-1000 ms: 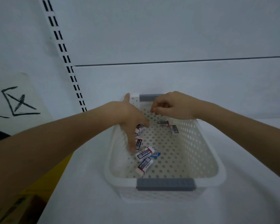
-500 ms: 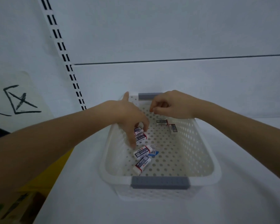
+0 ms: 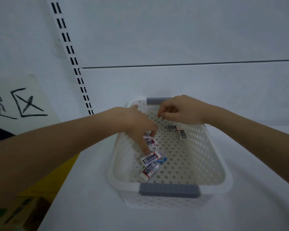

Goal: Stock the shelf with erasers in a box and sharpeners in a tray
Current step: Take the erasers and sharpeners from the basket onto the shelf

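A white perforated basket (image 3: 223, 165) with grey handles stands on the white shelf (image 3: 257, 205). Several small white erasers in printed sleeves lie on its floor: two near the front left (image 3: 149, 160) (image 3: 150, 171), one further back (image 3: 151, 142), two by the far right wall (image 3: 170, 127) (image 3: 181, 135). My left hand (image 3: 137, 124) reaches down into the basket with fingers extended, and one fingertip touches the front-left eraser. My right hand (image 3: 182, 112) hovers over the far end with fingers curled, thumb against forefinger; nothing shows in it.
The shelf's white back panel (image 3: 173, 39) rises just behind the basket, with a slotted upright (image 3: 73, 60) to the left. A sign with black handwriting (image 3: 20, 104) is at the left. A yellow surface (image 3: 48, 185) and a cardboard box (image 3: 15, 212) lie below left.
My left fingers have stretched further down and toward me, onto the front-left eraser. My right hand has stayed curled above the far end. The erasers have barely shifted.
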Motion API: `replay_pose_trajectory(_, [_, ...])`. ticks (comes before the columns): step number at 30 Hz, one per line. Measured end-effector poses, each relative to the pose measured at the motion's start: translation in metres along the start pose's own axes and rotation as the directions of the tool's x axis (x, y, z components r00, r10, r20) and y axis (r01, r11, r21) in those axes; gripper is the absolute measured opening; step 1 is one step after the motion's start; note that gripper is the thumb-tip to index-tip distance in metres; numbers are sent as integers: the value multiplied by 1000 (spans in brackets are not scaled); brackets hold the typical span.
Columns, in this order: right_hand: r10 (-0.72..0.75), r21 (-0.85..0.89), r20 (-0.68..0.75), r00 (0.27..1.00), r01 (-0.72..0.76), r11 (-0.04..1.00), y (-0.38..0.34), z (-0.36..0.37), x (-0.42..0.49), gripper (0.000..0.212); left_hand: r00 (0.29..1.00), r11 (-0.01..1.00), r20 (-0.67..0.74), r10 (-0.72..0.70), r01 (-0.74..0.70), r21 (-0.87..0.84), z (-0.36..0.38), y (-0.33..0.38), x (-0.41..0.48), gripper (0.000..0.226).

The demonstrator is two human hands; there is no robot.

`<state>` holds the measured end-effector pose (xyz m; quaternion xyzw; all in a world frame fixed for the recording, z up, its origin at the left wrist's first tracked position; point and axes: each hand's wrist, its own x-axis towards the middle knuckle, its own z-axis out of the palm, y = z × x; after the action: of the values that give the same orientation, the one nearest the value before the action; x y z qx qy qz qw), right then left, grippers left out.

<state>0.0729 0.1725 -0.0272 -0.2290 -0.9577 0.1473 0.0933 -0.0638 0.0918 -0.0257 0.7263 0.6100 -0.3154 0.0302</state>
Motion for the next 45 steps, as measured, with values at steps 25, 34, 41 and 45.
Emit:
replay_pose_trajectory(25, [2,50,-67,998,2,999,1,1,-1,15,977,954,-95,189,-206,-216,-1,-1,13,52])
replay_pose_trajectory(34, [2,62,-79,997,3,998,1,1,-1,15,965,952,-190,182,-221,-210,3,-5,19,36])
replay_pose_trajectory(41, [-3,116,-121,993,18,993,1,0,-4,15,982,965,-122,146,-169,-199,4,-6,27,28])
replay_pose_trajectory(45, [-20,91,-111,994,30,995,4,-6,-10,14,980,967,-142,140,-166,-192,4,-5,29,24])
